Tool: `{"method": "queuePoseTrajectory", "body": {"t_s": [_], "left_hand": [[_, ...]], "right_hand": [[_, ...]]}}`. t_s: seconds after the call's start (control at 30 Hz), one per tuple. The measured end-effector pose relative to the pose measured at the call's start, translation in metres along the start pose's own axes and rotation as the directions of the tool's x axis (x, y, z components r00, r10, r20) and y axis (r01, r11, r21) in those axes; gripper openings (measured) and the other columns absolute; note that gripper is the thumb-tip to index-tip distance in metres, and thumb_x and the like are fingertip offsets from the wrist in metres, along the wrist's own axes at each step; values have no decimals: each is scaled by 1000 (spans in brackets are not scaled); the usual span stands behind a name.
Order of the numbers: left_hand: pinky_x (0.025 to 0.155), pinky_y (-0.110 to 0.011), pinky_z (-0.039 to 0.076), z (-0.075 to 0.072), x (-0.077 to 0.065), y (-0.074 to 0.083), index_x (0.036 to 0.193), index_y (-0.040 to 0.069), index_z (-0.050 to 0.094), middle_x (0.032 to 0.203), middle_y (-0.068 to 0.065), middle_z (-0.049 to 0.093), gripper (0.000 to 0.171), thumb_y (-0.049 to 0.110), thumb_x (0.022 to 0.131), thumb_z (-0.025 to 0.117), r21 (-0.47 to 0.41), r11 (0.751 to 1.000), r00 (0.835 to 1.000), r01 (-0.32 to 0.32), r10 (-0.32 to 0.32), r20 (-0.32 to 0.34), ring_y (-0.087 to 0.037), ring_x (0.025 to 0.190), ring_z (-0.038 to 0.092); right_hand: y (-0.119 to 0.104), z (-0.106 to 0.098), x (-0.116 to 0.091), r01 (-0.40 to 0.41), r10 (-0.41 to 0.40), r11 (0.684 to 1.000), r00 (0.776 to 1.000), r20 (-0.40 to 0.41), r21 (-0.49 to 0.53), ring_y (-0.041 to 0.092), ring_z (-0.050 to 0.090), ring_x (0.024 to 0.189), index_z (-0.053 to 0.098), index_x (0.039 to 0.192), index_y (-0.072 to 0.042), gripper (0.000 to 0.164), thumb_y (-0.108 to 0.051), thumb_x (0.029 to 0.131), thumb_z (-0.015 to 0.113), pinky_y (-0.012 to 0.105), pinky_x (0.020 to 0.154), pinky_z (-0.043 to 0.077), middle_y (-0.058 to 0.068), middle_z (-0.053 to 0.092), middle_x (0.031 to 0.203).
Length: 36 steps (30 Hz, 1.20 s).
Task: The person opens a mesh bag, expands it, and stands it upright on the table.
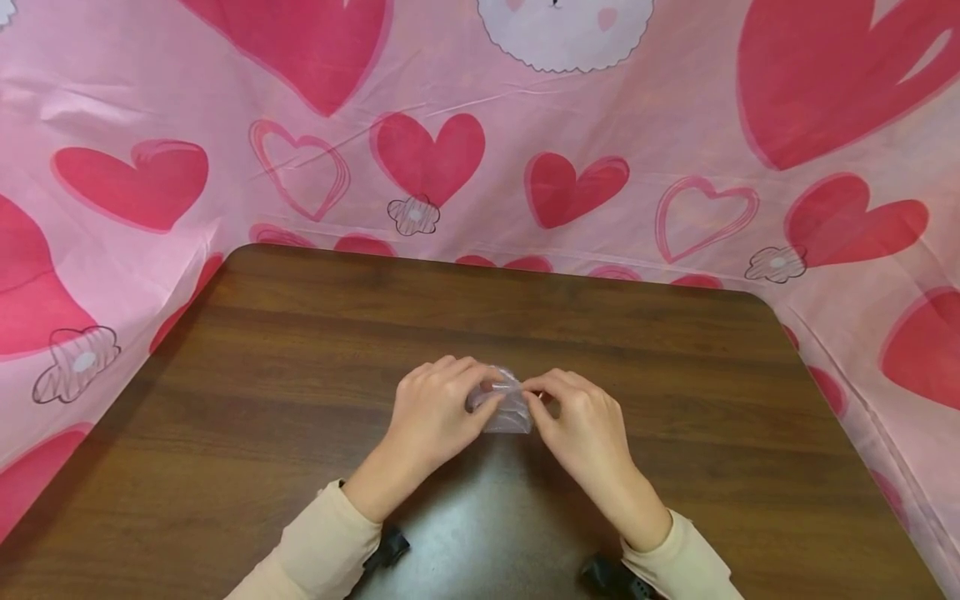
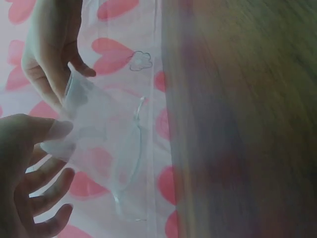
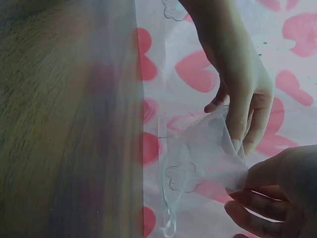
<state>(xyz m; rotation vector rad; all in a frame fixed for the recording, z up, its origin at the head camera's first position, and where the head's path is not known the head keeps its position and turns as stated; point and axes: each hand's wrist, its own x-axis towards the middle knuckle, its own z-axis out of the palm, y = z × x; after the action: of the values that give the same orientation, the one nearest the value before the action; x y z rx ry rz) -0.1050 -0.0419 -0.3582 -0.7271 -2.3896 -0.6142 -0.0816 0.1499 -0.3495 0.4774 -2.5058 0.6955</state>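
A small, sheer, see-through pouch [image 1: 510, 414] is held up between both hands, over the middle of the table. Thin pale ribbon [image 2: 137, 153] runs across the end of the pouch away from the fingers. My left hand [image 1: 438, 404] pinches the pouch's left edge between thumb and fingers. At the opposite edge, my right hand [image 1: 583, 417] pinches it with thumb and forefinger. In the right wrist view, the left forefinger reaches in at the pouch's upper rim [image 3: 229, 131]. Nothing shows inside the thin material.
The dark brown wooden table [image 1: 300, 333] has rounded far corners. A pink cloth [image 1: 510, 108] printed with red hearts hangs behind it and along both sides. Black straps or devices [image 1: 390, 548] sit under the cuffs of the beige sleeves [image 1: 322, 537].
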Motion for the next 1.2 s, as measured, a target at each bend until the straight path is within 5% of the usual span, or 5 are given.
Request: {"method": "queuePoseTrajectory", "body": {"t_s": [0.23,0.4,0.9,1.2], "left_hand": [[58,-28,46,0,1,2,79,24,77,75,13,70,8,25,77,85,47,999,999,24,-22,-41,-9,66,59],[56,-27,44,1,1,0,74,24,74,66,13,65,11,21,75,84,49,998,996,48,-44,-84,-8,60,55],[58,-32,46,1,2,1,78,24,74,59,8,63,9,18,79,81,15,997,991,72,-70,-118,-9,58,57],[55,-31,45,3,2,2,79,23,73,62,9,64,9,17,79,80,-3,998,988,66,-66,-143,-9,56,57]], "right_hand": [[-2,-1,-1,3,-3,1000,1000,-10,31,10,61,69,78,94,-16,11,-16,84,81,30,54,46,-9,67,78],[-6,-2,-3,10,-10,1000,1000,-22,8,11,59,65,76,99,-15,25,-29,80,84,29,53,45,-8,67,80],[-1,1,-1,-22,18,997,998,-54,-71,14,63,66,77,93,-13,22,-8,74,86,33,52,47,-4,67,76],[0,0,-2,-33,32,999,999,-39,-14,8,58,63,77,98,-13,22,-24,81,84,28,49,41,-8,65,77]]}}
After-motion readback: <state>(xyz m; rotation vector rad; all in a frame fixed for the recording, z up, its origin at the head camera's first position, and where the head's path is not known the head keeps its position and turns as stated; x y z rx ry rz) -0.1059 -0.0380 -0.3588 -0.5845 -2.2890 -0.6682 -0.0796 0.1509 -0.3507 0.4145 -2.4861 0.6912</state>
